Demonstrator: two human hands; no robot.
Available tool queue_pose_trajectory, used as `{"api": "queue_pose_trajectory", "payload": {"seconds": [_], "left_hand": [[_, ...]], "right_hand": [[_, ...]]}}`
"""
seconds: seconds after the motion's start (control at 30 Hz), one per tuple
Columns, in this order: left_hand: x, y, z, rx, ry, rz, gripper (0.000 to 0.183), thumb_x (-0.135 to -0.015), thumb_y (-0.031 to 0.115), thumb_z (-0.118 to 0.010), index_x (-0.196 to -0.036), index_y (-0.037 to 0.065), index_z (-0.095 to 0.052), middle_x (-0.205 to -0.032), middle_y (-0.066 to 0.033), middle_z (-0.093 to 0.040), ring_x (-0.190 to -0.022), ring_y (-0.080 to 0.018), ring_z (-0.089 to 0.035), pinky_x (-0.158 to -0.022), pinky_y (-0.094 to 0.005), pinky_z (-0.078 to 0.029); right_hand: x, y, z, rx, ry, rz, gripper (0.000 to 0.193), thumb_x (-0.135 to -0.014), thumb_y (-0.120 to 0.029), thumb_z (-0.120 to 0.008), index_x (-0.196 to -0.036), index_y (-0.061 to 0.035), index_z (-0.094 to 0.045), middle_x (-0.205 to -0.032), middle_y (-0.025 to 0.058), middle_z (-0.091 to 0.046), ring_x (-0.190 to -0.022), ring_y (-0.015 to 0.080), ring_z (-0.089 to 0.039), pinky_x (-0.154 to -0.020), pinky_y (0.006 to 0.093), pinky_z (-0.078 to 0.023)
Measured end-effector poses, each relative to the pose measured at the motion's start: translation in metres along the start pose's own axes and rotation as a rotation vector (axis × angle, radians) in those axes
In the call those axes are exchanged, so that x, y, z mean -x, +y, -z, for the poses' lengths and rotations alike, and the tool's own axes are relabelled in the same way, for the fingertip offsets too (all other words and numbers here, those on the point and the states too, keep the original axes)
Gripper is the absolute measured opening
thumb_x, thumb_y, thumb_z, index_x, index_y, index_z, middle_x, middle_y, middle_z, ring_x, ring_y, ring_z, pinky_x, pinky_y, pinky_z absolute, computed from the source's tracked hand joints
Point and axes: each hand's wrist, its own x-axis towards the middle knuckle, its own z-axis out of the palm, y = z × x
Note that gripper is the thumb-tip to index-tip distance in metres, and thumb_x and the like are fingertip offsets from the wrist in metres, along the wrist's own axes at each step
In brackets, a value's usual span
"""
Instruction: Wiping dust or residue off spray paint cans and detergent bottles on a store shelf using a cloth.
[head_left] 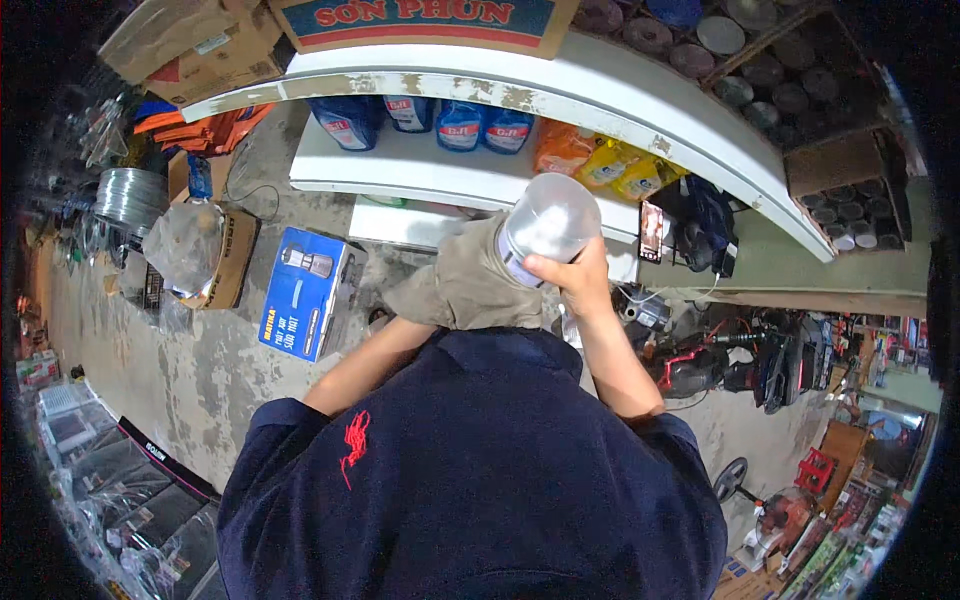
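One clear tub (556, 212) in front of white shelf (420, 172), right hand (584, 278) clasping its side; one grey-brown cloth (478, 272) against tub, left hand hidden in it, grip cannot tell; four blue bottles (460, 128) on shelf, one blue box (300, 310) on floor (205, 380)

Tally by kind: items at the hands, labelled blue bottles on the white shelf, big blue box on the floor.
Translucent round plastic tub: 1
Grey-brown cloth: 1
Blue plastic bottles with labels: 4
Blue rectangular cardboard box: 1
Total: 7
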Motion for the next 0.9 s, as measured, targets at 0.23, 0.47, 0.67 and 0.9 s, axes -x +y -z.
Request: {"api": "queue_pose_trajectory", "payload": {"seconds": [0.23, 0.47, 0.67, 0.9], "left_hand": [[-0.002, -0.016, 0.011, 0.119, -0.268, 0.577, 0.042, -0.074, 0.034, -0.049, -0.102, 0.003, -0.043, -0.093, -0.009, -0.05, -0.085, -0.0211, -0.047, -0.073, -0.0305, -0.038], [0.012, -0.027, -0.007, 1.017, 0.144, 0.891, 0.03, -0.082, 0.029, -0.04, -0.098, 0.004, -0.046, -0.089, -0.0054, -0.05, -0.077, -0.0138, -0.048, -0.066, -0.027, -0.041], [0.038, -0.09, -0.011, 0.957, 0.361, 0.864, 0.021, -0.079, 0.022, -0.045, -0.089, 0.004, -0.051, -0.081, -0.0049, -0.051, -0.077, -0.0146, -0.048, -0.065, -0.0255, -0.04], [0.103, -0.117, 0.036, 0.547, 0.078, 0.833, 0.034, -0.081, 0.025, -0.037, -0.104, 0.001, -0.046, -0.104, -0.0053, -0.047, -0.094, -0.0148, -0.043, -0.08, -0.0253, -0.033]], "right_hand": [[0.005, -0.007, -0.002, 0.02, 0.021, 0.373, 0.078, -0.044, -0.02, -0.075, -0.108, -0.0004, -0.034, -0.097, 0.0085, -0.047, -0.092, 0.0173, -0.046, -0.081, 0.0292, -0.035], [-0.002, -0.001, 0.003, 0.22, -0.374, 0.701, 0.068, -0.047, -0.021, -0.073, -0.105, -0.0073, -0.041, -0.099, 0.0168, -0.05, -0.095, 0.0265, -0.047, -0.084, 0.0411, -0.033], [0.003, 0.012, 0.012, -0.032, -0.19, 0.353, 0.067, -0.042, -0.018, -0.077, -0.1, -0.0064, -0.044, -0.102, 0.0093, -0.049, -0.095, 0.0197, -0.047, -0.083, 0.0317, -0.035], [-0.017, 0.058, 0.018, 0.517, -0.08, 0.157, 0.075, -0.046, -0.026, -0.074, -0.107, -0.0032, -0.037, -0.1, 0.0151, -0.05, -0.093, 0.0253, -0.049, -0.081, 0.0321, -0.037]]}}
